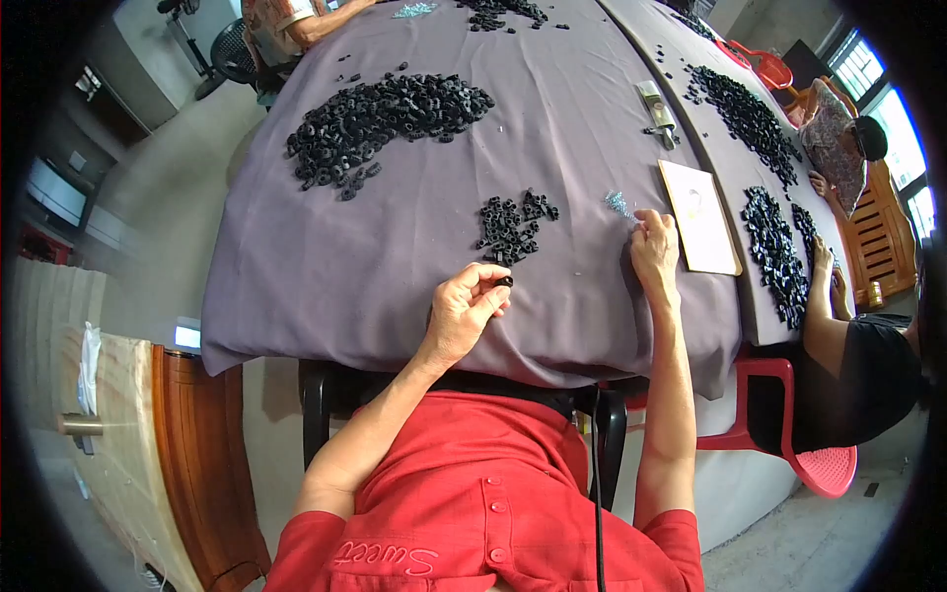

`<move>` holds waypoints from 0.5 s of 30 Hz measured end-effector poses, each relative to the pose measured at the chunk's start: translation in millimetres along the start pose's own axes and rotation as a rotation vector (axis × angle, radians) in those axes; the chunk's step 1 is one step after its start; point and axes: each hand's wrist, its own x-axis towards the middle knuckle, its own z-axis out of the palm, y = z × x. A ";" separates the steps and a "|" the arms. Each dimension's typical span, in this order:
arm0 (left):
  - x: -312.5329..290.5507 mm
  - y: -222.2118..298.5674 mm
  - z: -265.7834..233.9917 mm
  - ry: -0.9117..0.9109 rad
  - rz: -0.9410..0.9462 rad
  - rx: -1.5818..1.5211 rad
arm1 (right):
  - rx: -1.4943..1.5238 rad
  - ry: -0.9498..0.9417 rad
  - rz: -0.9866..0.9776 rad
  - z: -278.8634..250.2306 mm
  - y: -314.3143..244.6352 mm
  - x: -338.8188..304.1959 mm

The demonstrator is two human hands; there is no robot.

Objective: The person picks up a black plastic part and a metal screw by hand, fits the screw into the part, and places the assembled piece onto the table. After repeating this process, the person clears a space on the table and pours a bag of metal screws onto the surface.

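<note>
Grey cloth [395, 247] covers the bench. Your left hand [464, 314] pinches one small black ring [504, 282] near the bench's near edge. Your right hand [654, 249] reaches tiny clear bits [619, 205]; its grip is hidden.

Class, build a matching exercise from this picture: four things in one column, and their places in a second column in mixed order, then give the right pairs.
Column one:
1. left hand
2. right hand
3. large pile of black rings
4. tan card

Column two:
a. far on the grey cloth, toward the left
b. pinching one black ring
c. just right of the right hand
d. at the small shiny bits

Pairs: 1-b, 2-d, 3-a, 4-c
</note>
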 end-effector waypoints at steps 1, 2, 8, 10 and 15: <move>-0.2 0.2 -0.4 0.004 0.001 0.000 | 0.030 -0.027 0.012 2.4 -4.2 -0.4; -0.3 0.6 -0.3 0.002 -0.002 0.003 | 0.031 -0.029 0.010 3.3 -7.4 -1.3; -0.2 0.5 -0.6 0.003 0.006 0.013 | 0.141 -0.114 -0.145 -5.6 -25.5 -19.6; -0.5 0.7 -0.5 0.007 0.007 0.006 | 0.180 -0.089 -0.079 -9.1 -23.5 -25.4; -0.6 1.0 -0.4 0.004 0.007 0.034 | 0.179 -0.043 0.064 -9.6 -14.3 -15.0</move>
